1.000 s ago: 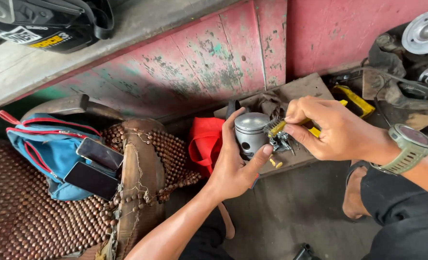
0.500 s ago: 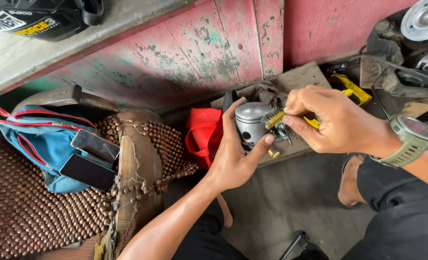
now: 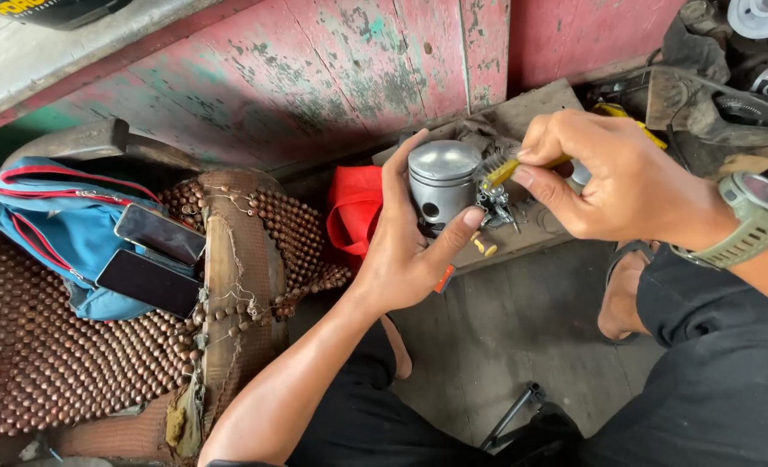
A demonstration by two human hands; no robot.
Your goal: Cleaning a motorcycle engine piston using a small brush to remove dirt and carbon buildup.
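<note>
My left hand [image 3: 406,246] grips a grey metal piston [image 3: 441,180], crown up, with fingers behind it and the thumb in front. My right hand [image 3: 613,177], with an olive watch [image 3: 752,220] on the wrist, pinches a small yellow-handled brush [image 3: 507,170] whose bristles touch the piston's upper right side. Both are held above a worn wooden board [image 3: 522,238] with small metal parts on it.
A red cloth [image 3: 354,212] lies behind my left hand. On a brown beaded seat mat [image 3: 73,363] at the left rests a blue bag [image 3: 34,225] with two dark phones [image 3: 155,259]. Engine parts [image 3: 747,69] crowd the upper right. A peeling pink wall [image 3: 332,69] runs behind.
The brush tip has stayed on the piston's side while my hands shifted slightly. The view has tilted down a little.
</note>
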